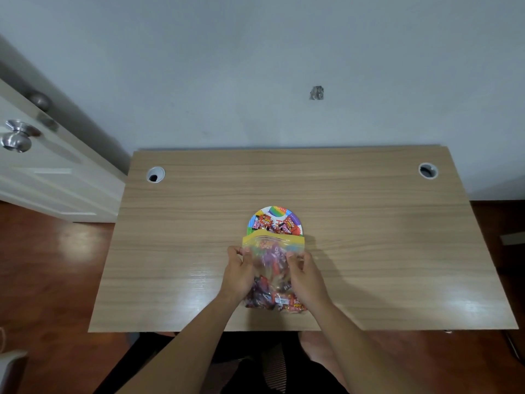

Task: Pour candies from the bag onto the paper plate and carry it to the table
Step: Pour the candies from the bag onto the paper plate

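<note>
A clear plastic candy bag (272,268) with a yellow top band lies tipped forward over the near half of a colourful paper plate (277,211) on the wooden desk. Several red-wrapped candies (277,224) lie on the plate just beyond the bag's mouth. More wrapped candies fill the bag's near end. My left hand (238,275) grips the bag's left side and my right hand (305,275) grips its right side. The plate's near half is hidden under the bag.
The wooden desk (369,251) stands against a pale wall, with round cable holes at its back left (155,174) and back right (428,170). A white door with a metal knob (17,139) is at the left. Reddish wood floor surrounds the desk.
</note>
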Demonstrator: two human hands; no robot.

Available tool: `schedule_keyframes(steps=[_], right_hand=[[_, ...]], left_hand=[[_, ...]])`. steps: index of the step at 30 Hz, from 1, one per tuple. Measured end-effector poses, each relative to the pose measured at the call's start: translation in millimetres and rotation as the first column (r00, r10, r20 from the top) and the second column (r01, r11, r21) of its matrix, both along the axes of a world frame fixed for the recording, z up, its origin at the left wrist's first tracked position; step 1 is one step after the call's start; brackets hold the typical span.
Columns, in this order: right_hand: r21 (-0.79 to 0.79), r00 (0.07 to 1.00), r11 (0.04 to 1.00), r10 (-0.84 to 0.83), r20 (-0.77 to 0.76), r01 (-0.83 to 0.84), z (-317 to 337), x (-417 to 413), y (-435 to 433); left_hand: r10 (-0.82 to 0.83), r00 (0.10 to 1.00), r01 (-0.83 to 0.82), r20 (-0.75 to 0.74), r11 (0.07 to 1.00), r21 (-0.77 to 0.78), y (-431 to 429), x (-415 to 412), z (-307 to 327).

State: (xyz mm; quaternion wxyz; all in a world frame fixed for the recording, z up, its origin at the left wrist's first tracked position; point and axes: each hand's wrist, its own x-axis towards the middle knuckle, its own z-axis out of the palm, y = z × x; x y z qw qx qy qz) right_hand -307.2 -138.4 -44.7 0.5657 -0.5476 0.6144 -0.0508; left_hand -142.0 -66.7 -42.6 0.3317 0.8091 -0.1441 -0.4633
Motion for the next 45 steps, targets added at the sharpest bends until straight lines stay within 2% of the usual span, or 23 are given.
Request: schedule_keyframes(steps=[3, 14, 21, 28, 37, 45], right_hand=[[0.001, 1.0, 1.0, -0.013, 0.017, 0.013, -4.3, 0.3, 0.9], [0.024, 0.995, 0.997, -0.072, 0.07, 0.071, -6.5, -3.9, -0.2], [0.039, 0.996, 0.997, -0.071, 0.05, 0.069, -10.0, -3.3, 0.1], [-0.041, 0.996, 0.998, -0.053, 0.065, 0.056, -11.7, -6.8, 2.2], [0.008, 0.996, 0.998, -0.069, 0.049, 0.069, -14.5, -8.8, -0.4], [-0.027, 0.986, 0.992, -0.118, 0.122, 0.122, -11.9, -6.8, 5.4]], left_hand=[[-0.01, 1.0, 0.01, -0.013, 1.0, 0.011, 0.5, 1.0, 1.6], [0.052, 0.998, -0.056, -0.036, 0.993, -0.103, 1.1, 4.0, -4.9], [0.035, 0.999, -0.036, -0.028, 0.997, -0.066, 2.5, 3.3, -3.9], [0.034, 0.999, -0.035, -0.041, 0.999, -0.036, 2.7, 2.5, -2.3], [0.048, 0.997, -0.05, -0.053, 0.998, -0.037, 2.6, 6.3, -6.9], [0.032, 0.999, -0.033, -0.024, 0.999, -0.034, 3.6, 4.8, -4.1]])
